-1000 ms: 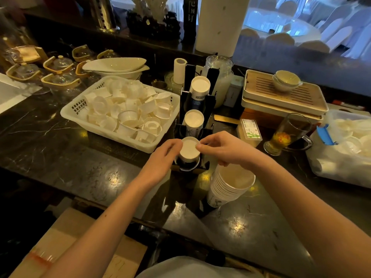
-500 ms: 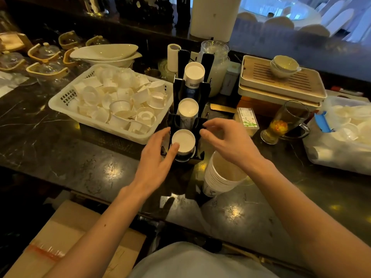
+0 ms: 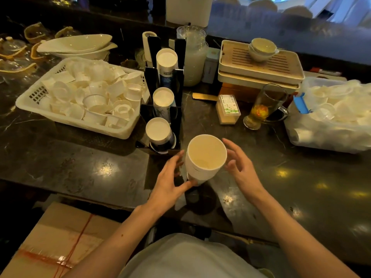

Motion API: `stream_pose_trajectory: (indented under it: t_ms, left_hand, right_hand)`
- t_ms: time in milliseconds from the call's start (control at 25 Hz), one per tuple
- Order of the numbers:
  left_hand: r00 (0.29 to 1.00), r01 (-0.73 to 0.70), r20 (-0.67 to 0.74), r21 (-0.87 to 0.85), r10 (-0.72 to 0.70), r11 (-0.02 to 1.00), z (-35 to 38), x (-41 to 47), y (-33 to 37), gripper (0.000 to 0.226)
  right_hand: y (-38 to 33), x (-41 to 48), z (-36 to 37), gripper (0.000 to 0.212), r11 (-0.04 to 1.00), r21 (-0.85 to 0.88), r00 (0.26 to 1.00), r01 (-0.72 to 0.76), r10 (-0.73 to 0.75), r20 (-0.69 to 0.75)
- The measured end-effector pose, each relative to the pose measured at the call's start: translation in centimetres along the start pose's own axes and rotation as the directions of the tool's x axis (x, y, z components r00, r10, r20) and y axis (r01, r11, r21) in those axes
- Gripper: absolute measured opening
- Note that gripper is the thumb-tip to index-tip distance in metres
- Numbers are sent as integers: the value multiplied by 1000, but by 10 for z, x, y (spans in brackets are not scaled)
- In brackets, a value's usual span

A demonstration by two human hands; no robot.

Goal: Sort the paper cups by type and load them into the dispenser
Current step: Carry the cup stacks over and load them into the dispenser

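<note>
Our left hand (image 3: 167,184) grips the cup stack (image 3: 203,159) low on its side. Our right hand (image 3: 240,168) hovers open beside it, near the counter's (image 3: 80,167) front edge.

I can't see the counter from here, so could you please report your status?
Left hand gripping white paper cup stack; right hand open beside it. Black three-slot dispenser all filled. Nothing in the way.

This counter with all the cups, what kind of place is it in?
Probably a restaurant or banquet hall's drinks station: a black cup dispenser on a dark marble counter, a tea tray with small bowls, and covered dining chairs behind.
</note>
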State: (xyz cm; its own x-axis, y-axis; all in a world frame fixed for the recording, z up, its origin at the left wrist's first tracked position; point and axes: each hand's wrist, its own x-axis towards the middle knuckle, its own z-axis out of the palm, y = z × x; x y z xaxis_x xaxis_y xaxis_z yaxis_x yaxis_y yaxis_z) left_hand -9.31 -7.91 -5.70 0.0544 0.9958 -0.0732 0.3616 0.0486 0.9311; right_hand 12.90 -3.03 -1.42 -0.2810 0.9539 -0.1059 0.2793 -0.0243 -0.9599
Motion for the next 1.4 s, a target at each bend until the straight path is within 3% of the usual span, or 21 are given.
stream_pose_trajectory:
  t_ms: [120,240,520,760,920,1040,1160,1280,1400]
  left_hand:
    - [998,21,63,0,-21,1000,9,7,-2,95]
    - [1000,8,7,-9,-8,1000,13,9,4,91]
    - [989,-141,-50,-4,141,990,-6,-2,48,91]
    - [949,-256,-178,46,260,966,-53,4,93,80]
    - [886,-359,-247,174,393,917,-79,23,103,77]
    - [879,-390,-277,47,387,919,-89,40,110,82]
    - [884,-408,-249,5,396,913,-99,55,117,67]
    - [909,-329,-285,-40,304,944,-108,65,125,50]
    - [926,-223,-328,-82,185,971,-112,68,129,44]
  right_hand:
    - [11,-5,9,82,992,121,993,-38,24,118]
    - [18,-6,13,78,997,78,986,-11,-2,164]
    - [-28,10,-14,84,972,-68,960,225,-209,187]
    - [-91,34,-13,85,909,-32,897,416,-404,180]
    - [-114,59,-4,88,893,-27,880,449,-436,191]
    - [-126,79,4,86,909,-32,882,415,-394,261]
    - [-136,95,11,62,937,111,865,331,-349,361]
    - [-143,107,10,49,958,202,885,202,-267,382]
    - [-153,114,15,35,985,155,911,79,-135,389]
